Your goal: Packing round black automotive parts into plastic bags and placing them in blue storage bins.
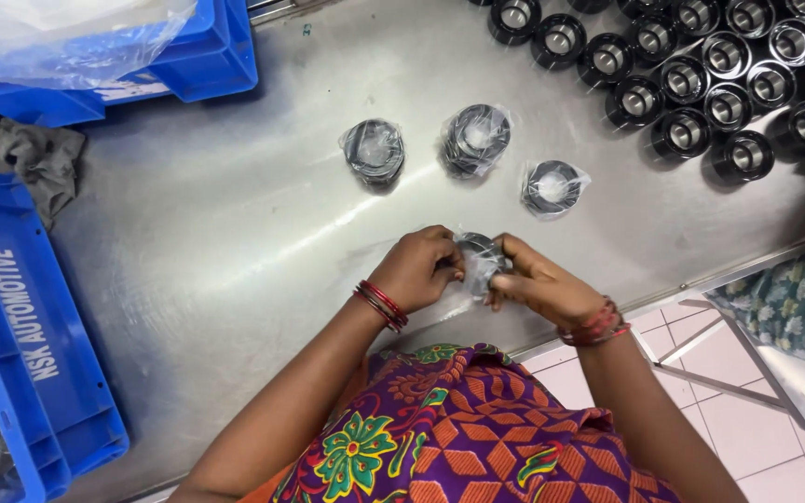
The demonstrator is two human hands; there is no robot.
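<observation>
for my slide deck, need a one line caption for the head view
Both hands hold a bagged black ring part over a steel table, three bagged ones beyond.

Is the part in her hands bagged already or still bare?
Bagged: clear plastic film wraps the dark ring held between the left hand and right hand. Whether the bag is sealed, cannot tell.

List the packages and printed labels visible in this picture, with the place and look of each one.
Bagged ring: between left hand and right hand; dark, in clear plastic.
Three bagged rings on the steel table: left, middle, right; round, black, clear wrap.
Clear plastic sheet: top left, over a blue crate.
Crate label: white print on the left blue crate's rim.
</observation>
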